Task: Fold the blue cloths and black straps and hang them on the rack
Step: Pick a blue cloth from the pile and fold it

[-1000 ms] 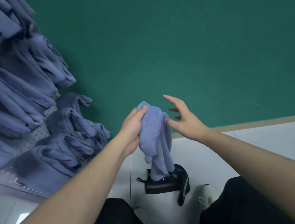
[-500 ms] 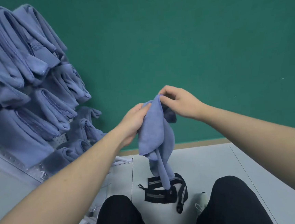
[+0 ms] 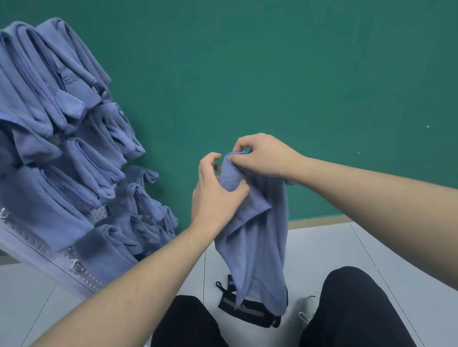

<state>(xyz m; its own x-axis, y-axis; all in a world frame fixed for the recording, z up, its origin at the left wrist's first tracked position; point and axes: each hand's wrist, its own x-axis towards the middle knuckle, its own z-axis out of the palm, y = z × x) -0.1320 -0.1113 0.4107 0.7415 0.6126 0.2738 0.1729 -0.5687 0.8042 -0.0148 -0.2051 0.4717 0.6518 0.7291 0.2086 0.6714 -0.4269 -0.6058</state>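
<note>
A blue cloth (image 3: 256, 243) hangs in front of me, held up by both hands. My right hand (image 3: 265, 155) pinches its top edge between thumb and fingers. My left hand (image 3: 213, 194) grips the cloth just below, thumb across the fabric and fingers curled behind it. The cloth's lower end dangles over a black strap (image 3: 251, 311) lying on the floor between my knees. The white pegboard rack (image 3: 34, 245) leans at the left, hung with several folded blue cloths (image 3: 50, 106).
A green wall (image 3: 295, 56) stands close ahead, with a tan skirting at its base. The floor is pale grey tile (image 3: 339, 249). My black-trousered legs fill the bottom of the view, a white shoe (image 3: 307, 311) showing by the right knee.
My right hand went from open beside the cloth to pinching its top edge. My left hand slid lower on the cloth, and the view tilted up, showing more of the rack.
</note>
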